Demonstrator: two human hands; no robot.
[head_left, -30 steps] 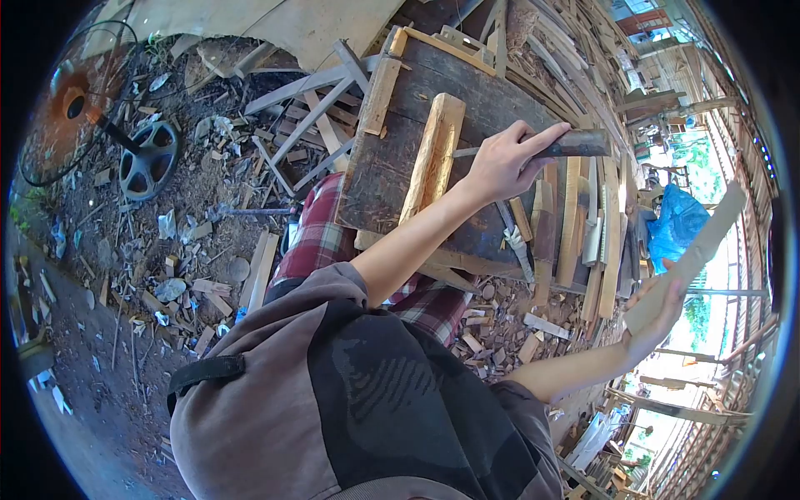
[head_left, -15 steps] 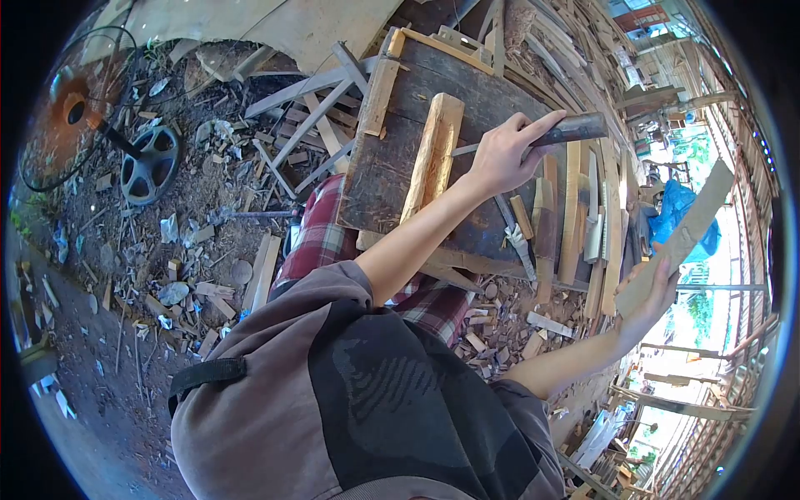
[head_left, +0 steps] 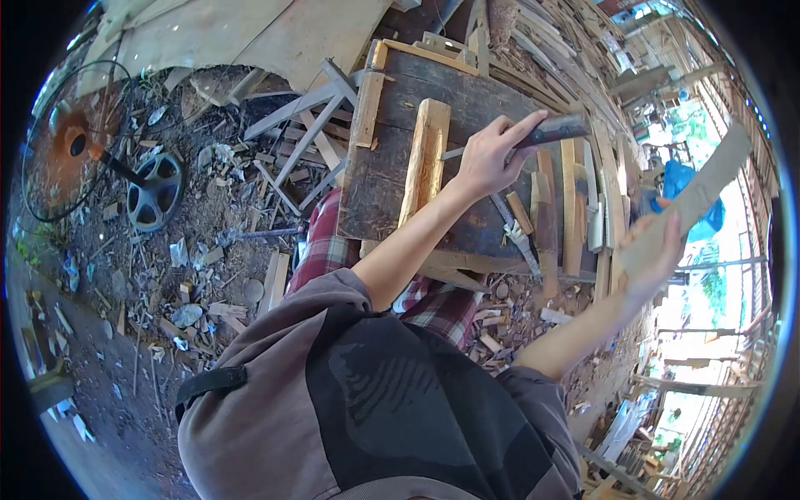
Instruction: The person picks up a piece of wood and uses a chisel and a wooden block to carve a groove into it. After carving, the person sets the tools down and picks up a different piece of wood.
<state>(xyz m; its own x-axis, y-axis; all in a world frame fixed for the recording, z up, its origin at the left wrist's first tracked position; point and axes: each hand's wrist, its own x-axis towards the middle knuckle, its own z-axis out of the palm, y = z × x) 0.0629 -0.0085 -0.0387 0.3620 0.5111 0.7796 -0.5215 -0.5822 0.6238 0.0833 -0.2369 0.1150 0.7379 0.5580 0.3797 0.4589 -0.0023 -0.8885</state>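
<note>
My left hand point(head_left: 492, 157) is closed around a chisel with a thick dark handle point(head_left: 554, 130). Its narrow blade point(head_left: 452, 154) points left and meets the edge of a wooden block point(head_left: 425, 158) with a hollowed, rough-cut face. That block lies slantwise on the dark wooden workbench point(head_left: 479, 100). Off to the right, my right hand point(head_left: 654, 250), slightly blurred, grips the lower end of a flat wooden board point(head_left: 704, 187). The board is raised in the air, apart from the chisel handle.
Beside the block lie another chisel-like tool point(head_left: 518, 237) with a wrapped handle and several wood strips point(head_left: 570, 208). A fan point(head_left: 79, 143) with a round base point(head_left: 156, 192) stands at left among wood scraps. A blue plastic bag point(head_left: 707, 218) shows behind the board.
My right hand has lifted the board a little, up and to the right. My left hand keeps the chisel against the block; the whole view has shifted slightly.
</note>
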